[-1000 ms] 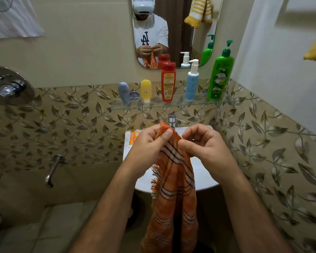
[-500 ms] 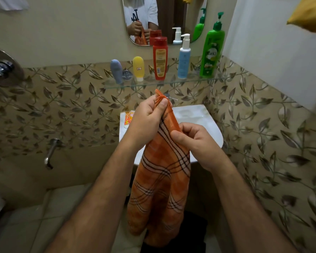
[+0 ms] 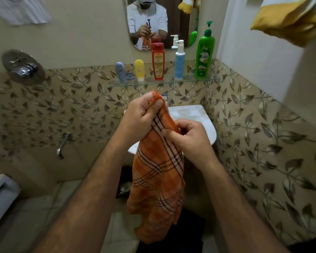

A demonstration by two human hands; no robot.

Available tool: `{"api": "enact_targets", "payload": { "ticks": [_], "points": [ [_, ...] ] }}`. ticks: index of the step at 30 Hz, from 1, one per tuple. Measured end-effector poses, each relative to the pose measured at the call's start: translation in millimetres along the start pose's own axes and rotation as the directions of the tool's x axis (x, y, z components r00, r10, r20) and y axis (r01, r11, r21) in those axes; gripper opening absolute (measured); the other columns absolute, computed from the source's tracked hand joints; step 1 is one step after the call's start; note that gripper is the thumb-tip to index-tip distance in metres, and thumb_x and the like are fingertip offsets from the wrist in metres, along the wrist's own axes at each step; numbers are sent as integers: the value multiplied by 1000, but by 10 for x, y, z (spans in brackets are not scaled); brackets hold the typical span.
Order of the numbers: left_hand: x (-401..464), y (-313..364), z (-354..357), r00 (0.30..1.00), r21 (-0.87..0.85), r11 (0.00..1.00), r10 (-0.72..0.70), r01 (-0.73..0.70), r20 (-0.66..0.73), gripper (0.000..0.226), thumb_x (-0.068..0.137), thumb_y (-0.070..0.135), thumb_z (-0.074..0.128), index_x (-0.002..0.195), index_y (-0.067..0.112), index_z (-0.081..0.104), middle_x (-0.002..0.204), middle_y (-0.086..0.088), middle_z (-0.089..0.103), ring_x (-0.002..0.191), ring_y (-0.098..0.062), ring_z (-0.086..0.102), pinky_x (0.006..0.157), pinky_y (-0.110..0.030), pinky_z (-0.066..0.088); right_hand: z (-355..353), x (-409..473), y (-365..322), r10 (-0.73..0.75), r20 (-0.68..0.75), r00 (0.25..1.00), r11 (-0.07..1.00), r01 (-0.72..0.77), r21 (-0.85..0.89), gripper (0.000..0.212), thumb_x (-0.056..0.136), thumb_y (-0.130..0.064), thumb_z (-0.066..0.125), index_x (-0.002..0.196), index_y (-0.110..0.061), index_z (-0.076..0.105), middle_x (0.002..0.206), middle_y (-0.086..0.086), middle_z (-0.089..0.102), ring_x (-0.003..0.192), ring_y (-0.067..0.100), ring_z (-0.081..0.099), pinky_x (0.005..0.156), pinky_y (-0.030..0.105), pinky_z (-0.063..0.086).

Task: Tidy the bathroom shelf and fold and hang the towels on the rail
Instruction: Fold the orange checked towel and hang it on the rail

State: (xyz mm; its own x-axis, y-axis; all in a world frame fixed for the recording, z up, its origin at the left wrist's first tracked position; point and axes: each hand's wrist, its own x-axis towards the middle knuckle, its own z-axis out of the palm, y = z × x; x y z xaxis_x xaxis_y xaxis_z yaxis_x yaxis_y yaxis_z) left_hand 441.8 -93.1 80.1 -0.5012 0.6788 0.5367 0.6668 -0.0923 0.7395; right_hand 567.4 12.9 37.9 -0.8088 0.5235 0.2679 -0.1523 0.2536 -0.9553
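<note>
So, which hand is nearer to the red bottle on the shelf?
Left. The left hand grips the towel's top corner just below the shelf and the red bottle; the right hand pinches the towel lower, nearer the person.

In front of me the wall is plain cream above and leaf-patterned tile (image 3: 66, 106) below, with a mirror (image 3: 162, 22) over a white basin (image 3: 199, 121). A chrome shower valve (image 3: 23, 67) and spout (image 3: 63, 145) sit to my left, pale floor tiles (image 3: 36, 207) below
</note>
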Motion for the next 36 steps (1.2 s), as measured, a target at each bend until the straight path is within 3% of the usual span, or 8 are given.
{"api": "enact_targets", "payload": {
  "ticks": [7,13,18,21,24,28,32,36],
  "points": [
    [-96,124,-79,949,155,985,121,-78,-291,29,104,22,48,88,0,58,63,3,53,55,-6,55,49,-20,46,-9,-333,36,87,34,996,969,-77,-235,22,81,-15,75,67,-13,59,69,8,65,61,22,60,61,40,57],
    [-47,10,-92,909,259,965,144,-42,-390,25,104,27,45,83,16,53,60,10,47,52,-6,52,48,-12,37,100,-359,-3,101,150,983,969,-131,208,18,81,-11,71,79,-17,54,77,16,64,69,33,61,67,57,53],
    [111,29,-223,933,23,998,59,-55,-356,27,105,21,45,79,25,51,60,7,51,48,1,53,49,-11,41,168,-277,-87,119,376,919,934,-233,272,44,94,-42,55,116,-5,60,91,8,75,79,24,73,76,41,60],
    [201,-78,-361,927,99,989,137,-109,-348,23,105,20,46,83,18,53,59,9,48,48,0,52,48,-11,39,227,-235,-100,44,240,970,979,-89,181,20,92,-23,67,104,-7,70,96,15,75,87,35,73,79,51,60],
    [232,-212,-459,873,178,978,178,-106,-454,23,105,18,45,83,24,51,61,13,46,53,2,51,51,-9,38,235,-179,-115,-11,64,998,1000,10,16,3,88,-15,73,87,-13,70,74,2,73,68,20,72,59,34,59],
    [276,-238,-525,899,30,990,140,-140,-415,27,105,17,45,83,31,53,60,13,53,54,1,54,53,-12,43,338,-42,-83,140,140,980,980,-157,119,31,92,-37,59,101,-8,66,87,17,73,75,30,71,67,37,59],
    [303,-260,-559,949,-20,983,169,-181,-265,24,104,19,45,84,27,54,61,16,58,53,-3,57,51,-19,50,549,151,-16,173,88,981,954,-189,234,16,102,-22,52,116,-17,57,89,19,74,75,31,70,66,37,59],
    [304,-276,-597,954,-30,980,184,-196,-237,22,104,13,45,85,19,56,64,12,57,54,0,56,52,-15,48,667,310,44,140,5,990,990,-140,29,29,94,-17,66,120,-27,57,65,19,63,56,41,57,58,47,52]
  ]
}}
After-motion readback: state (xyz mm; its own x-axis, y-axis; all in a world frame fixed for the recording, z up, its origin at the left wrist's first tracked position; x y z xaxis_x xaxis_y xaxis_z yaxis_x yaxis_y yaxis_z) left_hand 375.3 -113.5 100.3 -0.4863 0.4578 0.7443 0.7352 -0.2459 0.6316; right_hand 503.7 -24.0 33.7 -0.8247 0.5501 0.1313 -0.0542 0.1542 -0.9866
